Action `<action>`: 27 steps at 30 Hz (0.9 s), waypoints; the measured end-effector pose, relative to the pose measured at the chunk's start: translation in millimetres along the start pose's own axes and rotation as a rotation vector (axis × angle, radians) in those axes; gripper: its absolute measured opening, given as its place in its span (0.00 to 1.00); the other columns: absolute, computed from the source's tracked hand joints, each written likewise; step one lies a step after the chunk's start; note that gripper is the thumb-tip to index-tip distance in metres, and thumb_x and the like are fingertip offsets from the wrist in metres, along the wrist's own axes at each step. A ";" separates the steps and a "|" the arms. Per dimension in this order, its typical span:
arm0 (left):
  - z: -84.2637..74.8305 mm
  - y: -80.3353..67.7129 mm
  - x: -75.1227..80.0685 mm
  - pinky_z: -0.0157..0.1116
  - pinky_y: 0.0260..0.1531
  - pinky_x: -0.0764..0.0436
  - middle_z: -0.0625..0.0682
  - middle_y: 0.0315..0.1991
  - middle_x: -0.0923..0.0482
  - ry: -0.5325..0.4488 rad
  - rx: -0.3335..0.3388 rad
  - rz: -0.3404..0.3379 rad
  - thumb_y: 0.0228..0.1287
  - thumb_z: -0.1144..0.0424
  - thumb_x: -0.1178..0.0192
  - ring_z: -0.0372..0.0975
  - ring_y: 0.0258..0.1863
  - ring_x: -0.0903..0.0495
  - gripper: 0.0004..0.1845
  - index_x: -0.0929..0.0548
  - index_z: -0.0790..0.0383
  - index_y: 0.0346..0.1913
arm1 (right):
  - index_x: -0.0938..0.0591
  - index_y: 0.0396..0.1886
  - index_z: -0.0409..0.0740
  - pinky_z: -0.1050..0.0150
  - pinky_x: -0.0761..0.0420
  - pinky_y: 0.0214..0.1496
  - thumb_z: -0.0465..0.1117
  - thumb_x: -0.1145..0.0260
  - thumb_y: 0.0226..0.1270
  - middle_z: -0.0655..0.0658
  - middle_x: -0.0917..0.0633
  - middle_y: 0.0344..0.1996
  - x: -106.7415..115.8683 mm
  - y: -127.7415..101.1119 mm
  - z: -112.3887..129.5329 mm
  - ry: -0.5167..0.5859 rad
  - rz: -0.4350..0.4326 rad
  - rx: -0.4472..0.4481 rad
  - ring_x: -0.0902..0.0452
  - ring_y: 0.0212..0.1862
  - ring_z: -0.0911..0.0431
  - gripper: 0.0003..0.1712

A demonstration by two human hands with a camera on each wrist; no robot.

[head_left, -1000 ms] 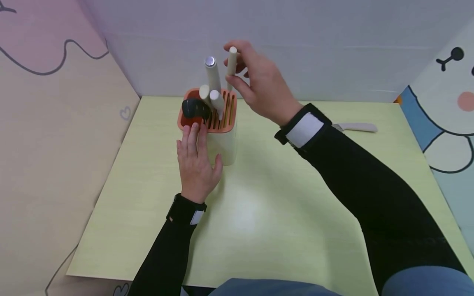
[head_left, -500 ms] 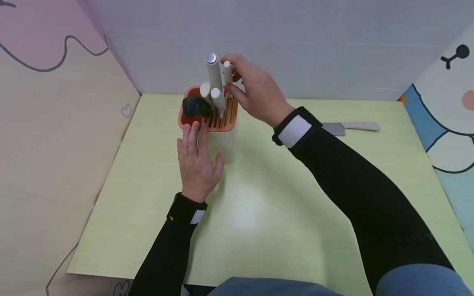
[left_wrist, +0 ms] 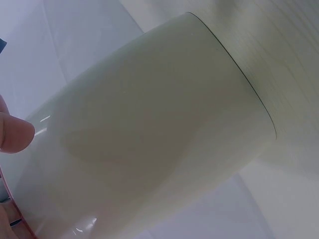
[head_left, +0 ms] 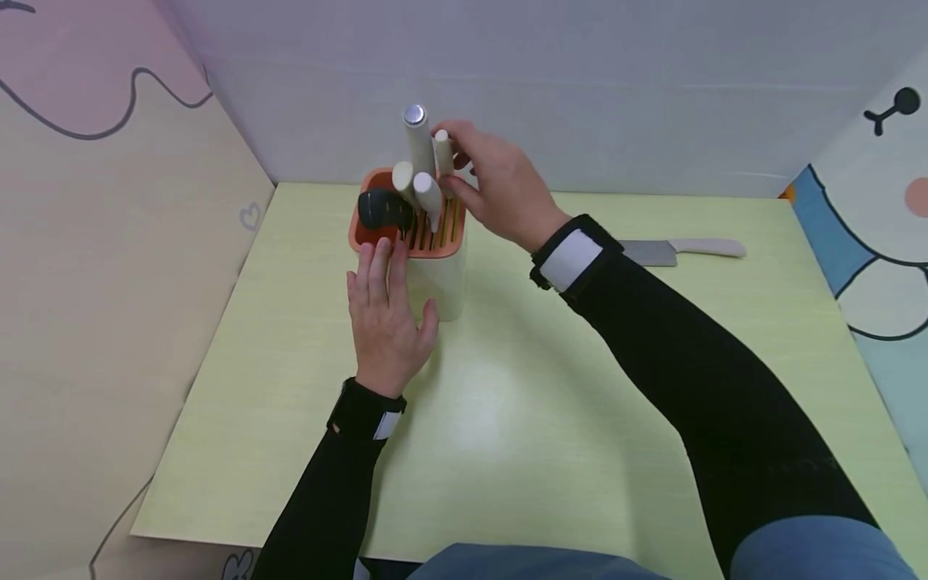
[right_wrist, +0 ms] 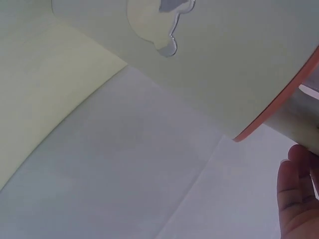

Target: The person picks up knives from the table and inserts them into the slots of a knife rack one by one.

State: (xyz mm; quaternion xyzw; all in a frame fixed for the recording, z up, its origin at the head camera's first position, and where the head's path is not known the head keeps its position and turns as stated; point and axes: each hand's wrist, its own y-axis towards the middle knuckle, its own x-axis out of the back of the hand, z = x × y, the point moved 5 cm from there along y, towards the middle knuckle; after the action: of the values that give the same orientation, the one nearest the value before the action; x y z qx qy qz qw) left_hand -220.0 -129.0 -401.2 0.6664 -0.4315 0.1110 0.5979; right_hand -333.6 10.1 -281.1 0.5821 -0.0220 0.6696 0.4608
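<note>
Knife handle (head_left: 444, 153) pinched by right hand (head_left: 500, 189) over knife block (head_left: 435, 266); left hand (head_left: 387, 322) flat, fingers straight, against block.

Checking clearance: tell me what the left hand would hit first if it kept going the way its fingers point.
The left hand lies flat against the knife block, fingers pointing up toward its orange rim. Going on, the fingertips would probably meet the black handle first; depth is unclear.
</note>
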 end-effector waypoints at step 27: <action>3.6 -4.9 -1.6 0.57 0.69 0.56 0.57 0.74 0.51 0.017 0.016 0.018 0.53 0.61 0.34 0.49 0.75 0.56 0.46 0.45 0.62 0.74 | 0.35 0.68 0.42 0.59 0.24 0.54 0.42 0.41 0.70 0.45 0.19 0.52 -2.7 -28.1 -34.3 0.114 0.075 -0.184 0.23 0.51 0.55 0.29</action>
State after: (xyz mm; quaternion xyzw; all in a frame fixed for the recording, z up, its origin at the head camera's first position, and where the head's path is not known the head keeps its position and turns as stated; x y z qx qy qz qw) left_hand -218.9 -131.9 -406.7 0.6660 -0.4317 0.1255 0.5952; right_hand -341.9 44.0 -308.5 0.4970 -0.0789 0.7135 0.4874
